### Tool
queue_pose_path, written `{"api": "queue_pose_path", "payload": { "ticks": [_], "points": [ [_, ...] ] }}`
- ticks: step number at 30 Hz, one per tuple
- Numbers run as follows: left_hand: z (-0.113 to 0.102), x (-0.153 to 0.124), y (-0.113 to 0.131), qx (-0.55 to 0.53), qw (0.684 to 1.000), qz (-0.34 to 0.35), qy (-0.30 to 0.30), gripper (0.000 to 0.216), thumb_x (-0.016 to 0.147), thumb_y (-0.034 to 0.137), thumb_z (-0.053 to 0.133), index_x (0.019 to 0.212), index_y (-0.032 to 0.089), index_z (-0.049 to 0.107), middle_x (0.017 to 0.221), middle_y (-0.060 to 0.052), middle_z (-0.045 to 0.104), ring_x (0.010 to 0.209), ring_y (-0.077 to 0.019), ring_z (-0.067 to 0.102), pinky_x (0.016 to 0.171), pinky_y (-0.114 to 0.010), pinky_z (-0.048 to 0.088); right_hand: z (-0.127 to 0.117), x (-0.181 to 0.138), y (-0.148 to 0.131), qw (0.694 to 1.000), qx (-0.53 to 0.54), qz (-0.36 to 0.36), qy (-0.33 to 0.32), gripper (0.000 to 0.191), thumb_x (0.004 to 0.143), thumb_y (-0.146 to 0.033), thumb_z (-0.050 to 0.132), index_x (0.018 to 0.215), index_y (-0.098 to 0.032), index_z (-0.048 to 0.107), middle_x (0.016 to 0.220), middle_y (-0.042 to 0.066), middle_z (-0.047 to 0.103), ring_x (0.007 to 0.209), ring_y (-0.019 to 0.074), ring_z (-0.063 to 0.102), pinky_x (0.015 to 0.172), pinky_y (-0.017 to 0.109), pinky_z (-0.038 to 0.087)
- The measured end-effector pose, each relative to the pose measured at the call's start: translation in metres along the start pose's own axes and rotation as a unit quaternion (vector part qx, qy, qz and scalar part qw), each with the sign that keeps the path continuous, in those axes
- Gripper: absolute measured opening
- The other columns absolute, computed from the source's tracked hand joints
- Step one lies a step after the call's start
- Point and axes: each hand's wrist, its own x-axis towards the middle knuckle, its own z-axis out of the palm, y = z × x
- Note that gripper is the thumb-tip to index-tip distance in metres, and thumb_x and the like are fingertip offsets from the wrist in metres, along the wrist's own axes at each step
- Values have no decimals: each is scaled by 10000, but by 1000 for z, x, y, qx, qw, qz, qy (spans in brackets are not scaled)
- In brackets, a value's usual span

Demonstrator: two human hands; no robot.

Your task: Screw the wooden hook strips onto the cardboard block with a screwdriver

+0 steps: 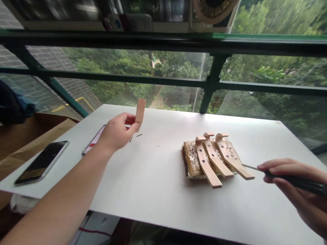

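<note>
My left hand point(118, 132) is closed, its thumb and fingers pinching a flat, bent wooden piece point(140, 110) above the far left of the table. Small dark screws point(139, 135) lie just beneath it. My right hand point(293, 183) grips the black handle of a screwdriver point(293, 180), whose thin shaft points left. Its tip appears close to the rightmost of three wooden hooks point(236, 162); whether they touch I cannot tell. Those hooks lie side by side across a plastic-wrapped block point(192, 158), and dark screw heads or holes show in each.
A white table point(153, 190) stands against a green-framed railing point(143, 80) with glass. At its left lie a black-screened phone point(42, 163) and a pinkish flat object point(94, 141), partly behind my arm. An open cardboard box point(38, 136) stands beyond the left edge.
</note>
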Motion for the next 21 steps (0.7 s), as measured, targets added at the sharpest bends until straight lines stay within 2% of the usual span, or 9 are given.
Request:
{"api": "queue_pose_path", "payload": {
  "ticks": [3, 5, 8, 10, 14, 21],
  "points": [
    [11, -30, 37, -128, 986, 96, 40, 254, 859, 323, 654, 1067, 182, 625, 1037, -43, 743, 888, -204, 727, 764, -294, 625, 6, -1, 9, 997, 47, -66, -11, 253, 836, -163, 683, 1065, -268, 674, 1101, 108, 689, 1003, 263, 693, 821, 335, 627],
    [24, -50, 61, -165, 970, 170, 54, 200, 830, 259, 690, 1007, 178, 646, 1017, -59, 749, 863, -215, 739, 770, -322, 641, 12, -1, 13, 994, 69, -83, -28, 248, 846, -121, 667, 1076, -214, 667, 1123, 107, 675, 1041, 237, 677, 875, 301, 601],
    [46, -73, 87, -239, 919, 310, 40, 155, 807, 131, 703, 938, 192, 648, 1046, -69, 751, 1013, -231, 732, 913, -370, 626, 18, -2, 14, 992, 91, -79, -38, 247, 857, -77, 648, 1077, -190, 658, 1151, 104, 658, 1065, 214, 661, 929, 292, 562],
    [58, -81, 95, -274, 890, 363, 17, 209, 784, 95, 724, 943, 189, 627, 1058, -86, 750, 1052, -231, 726, 947, -383, 620, 19, -5, 15, 990, 107, -77, -44, 257, 857, -60, 642, 1083, -182, 652, 1162, 107, 649, 1062, 213, 659, 929, 303, 551],
    [69, -82, 96, -258, 883, 392, 1, 279, 754, 81, 757, 967, 189, 614, 1075, -97, 749, 1079, -229, 719, 948, -375, 620, 22, -10, 17, 989, 120, -76, -45, 273, 852, -33, 635, 1085, -175, 651, 1182, 115, 638, 1072, 229, 655, 921, 336, 543],
    [61, -81, 89, -225, 893, 389, 16, 252, 752, 88, 760, 949, 184, 636, 1043, -81, 756, 1041, -212, 727, 925, -349, 610, 25, -14, 19, 988, 120, -89, -31, 295, 831, -6, 640, 1085, -155, 659, 1187, 127, 636, 1078, 245, 653, 920, 366, 536]
  ]
}}
